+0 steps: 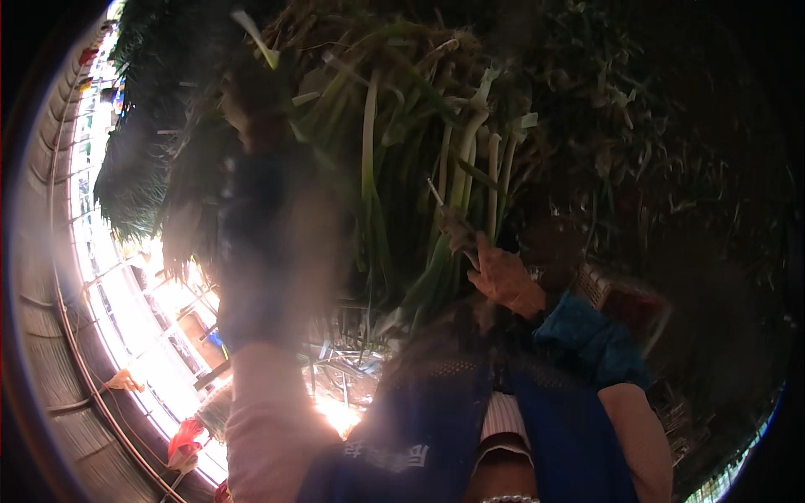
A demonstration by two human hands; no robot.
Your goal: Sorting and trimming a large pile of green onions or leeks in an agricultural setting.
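Green stalks [467, 151] run up and down, just past the half-curled right hand [508, 278], the nearer hand. Can't tell what it or the left hand [245, 105] holds.

The left arm [272, 402] comes in at 7 o'clock and reaches nearly straight toward 12, its forearm [272, 243] at 9 o'clock in a dark, blurred sleeve. At its end, toward 10 to 11 o'clock, the left hand [247, 109] is raised far from the torso [411, 436], which lies at 6 o'clock; shadow and blur hide how its fingers are set. The right upper arm [641, 436] lies between 4 and 5 o'clock, the elbow bent sharply so that the teal-sleeved forearm [591, 335] angles toward 10. The bare right hand [510, 281], between 3 and 4 o'clock, is close before the chest, most digits bent, one standing toward 11.
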